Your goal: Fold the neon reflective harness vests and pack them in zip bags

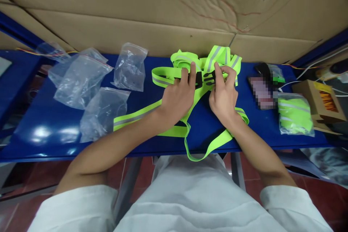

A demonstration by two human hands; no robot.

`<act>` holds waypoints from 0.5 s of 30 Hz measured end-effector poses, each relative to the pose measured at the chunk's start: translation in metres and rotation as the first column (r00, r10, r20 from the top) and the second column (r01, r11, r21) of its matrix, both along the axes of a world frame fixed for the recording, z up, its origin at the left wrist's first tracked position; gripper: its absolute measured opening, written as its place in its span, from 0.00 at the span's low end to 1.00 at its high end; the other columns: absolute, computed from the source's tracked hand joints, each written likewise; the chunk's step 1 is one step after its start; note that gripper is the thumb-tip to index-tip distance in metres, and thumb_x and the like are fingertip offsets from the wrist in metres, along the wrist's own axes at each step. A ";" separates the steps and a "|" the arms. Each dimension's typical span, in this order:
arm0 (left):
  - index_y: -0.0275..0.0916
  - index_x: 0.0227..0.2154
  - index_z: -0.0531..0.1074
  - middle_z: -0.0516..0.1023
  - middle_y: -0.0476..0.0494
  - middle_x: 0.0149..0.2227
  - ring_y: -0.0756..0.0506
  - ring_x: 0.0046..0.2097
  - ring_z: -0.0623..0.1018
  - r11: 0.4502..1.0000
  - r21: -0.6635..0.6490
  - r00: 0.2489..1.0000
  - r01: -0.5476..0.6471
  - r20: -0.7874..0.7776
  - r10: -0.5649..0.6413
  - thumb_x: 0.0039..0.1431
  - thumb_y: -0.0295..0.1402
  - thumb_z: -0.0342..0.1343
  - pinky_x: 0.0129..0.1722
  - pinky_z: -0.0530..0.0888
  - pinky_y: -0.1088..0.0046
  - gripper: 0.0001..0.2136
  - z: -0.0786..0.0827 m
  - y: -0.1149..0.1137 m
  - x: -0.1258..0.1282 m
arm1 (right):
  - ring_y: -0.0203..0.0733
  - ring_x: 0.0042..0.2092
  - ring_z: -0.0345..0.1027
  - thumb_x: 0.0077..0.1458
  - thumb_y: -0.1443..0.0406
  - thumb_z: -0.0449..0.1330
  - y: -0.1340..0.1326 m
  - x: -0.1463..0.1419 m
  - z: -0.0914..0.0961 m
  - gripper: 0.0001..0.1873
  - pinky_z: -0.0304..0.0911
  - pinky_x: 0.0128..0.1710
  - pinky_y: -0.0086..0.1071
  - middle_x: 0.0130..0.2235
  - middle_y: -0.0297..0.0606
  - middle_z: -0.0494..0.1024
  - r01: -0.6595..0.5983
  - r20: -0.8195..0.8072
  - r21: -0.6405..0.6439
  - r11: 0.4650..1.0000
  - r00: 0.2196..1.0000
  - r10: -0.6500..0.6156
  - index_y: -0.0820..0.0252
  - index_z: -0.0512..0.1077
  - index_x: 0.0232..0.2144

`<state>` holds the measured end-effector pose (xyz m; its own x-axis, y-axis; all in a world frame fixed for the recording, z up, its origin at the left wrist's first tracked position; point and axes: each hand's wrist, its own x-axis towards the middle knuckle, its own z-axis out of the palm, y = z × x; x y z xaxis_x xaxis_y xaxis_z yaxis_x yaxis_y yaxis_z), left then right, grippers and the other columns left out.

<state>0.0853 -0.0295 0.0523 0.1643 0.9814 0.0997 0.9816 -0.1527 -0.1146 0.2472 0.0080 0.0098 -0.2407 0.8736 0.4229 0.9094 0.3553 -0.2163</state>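
Observation:
A neon green reflective strap harness (174, 119) lies across the blue table (49, 134), its loops hanging over the near edge. My left hand (176, 98) is closed on one black buckle half (198, 79) on the strap. My right hand (223, 92) pinches the other black buckle half (210, 77). The two halves sit close together between my hands. More folded green strap with grey reflective bands (217, 58) is bunched behind my fingers.
Several clear plastic bags (81, 79) lie on the left of the table. On the right are a phone (262, 92), a bagged green harness (295, 116) and a small open cardboard box (320, 101). A cardboard wall (163, 11) stands behind.

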 end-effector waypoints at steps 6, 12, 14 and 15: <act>0.27 0.77 0.42 0.63 0.20 0.70 0.36 0.45 0.83 1.000 -0.001 0.999 -0.028 0.030 0.028 0.70 0.27 0.36 0.33 0.78 0.66 0.34 -0.004 -0.002 0.004 | 0.64 0.68 0.63 0.59 0.74 0.45 -0.001 -0.005 0.000 0.42 0.79 0.44 0.47 0.68 0.59 0.60 0.012 0.036 -0.051 0.999 0.999 -0.010 0.57 0.54 0.75; 0.29 0.77 0.42 0.59 0.19 0.72 0.36 0.44 0.84 0.999 -0.022 0.997 -0.041 0.068 0.043 0.69 0.26 0.35 0.34 0.79 0.64 0.35 -0.008 -0.001 0.004 | 0.62 0.66 0.65 0.59 0.75 0.44 0.001 -0.002 0.003 0.42 0.78 0.43 0.46 0.68 0.59 0.60 0.050 0.078 -0.061 0.997 0.996 -0.045 0.59 0.53 0.75; 0.29 0.77 0.41 0.59 0.19 0.72 0.37 0.44 0.84 0.999 -0.012 0.998 -0.037 0.057 0.038 0.69 0.26 0.35 0.34 0.79 0.65 0.35 -0.007 -0.001 0.004 | 0.62 0.67 0.64 0.58 0.75 0.44 0.002 -0.003 0.004 0.43 0.79 0.43 0.47 0.68 0.60 0.59 0.061 0.094 -0.069 0.996 0.994 -0.054 0.60 0.52 0.75; 0.28 0.77 0.41 0.59 0.19 0.72 0.37 0.44 0.84 0.999 -0.010 0.998 -0.034 0.052 0.035 0.69 0.26 0.35 0.33 0.79 0.65 0.35 -0.007 -0.002 0.005 | 0.62 0.67 0.64 0.57 0.75 0.45 0.002 -0.003 0.003 0.44 0.78 0.44 0.47 0.68 0.60 0.59 0.062 0.098 -0.076 0.995 0.994 -0.054 0.59 0.51 0.76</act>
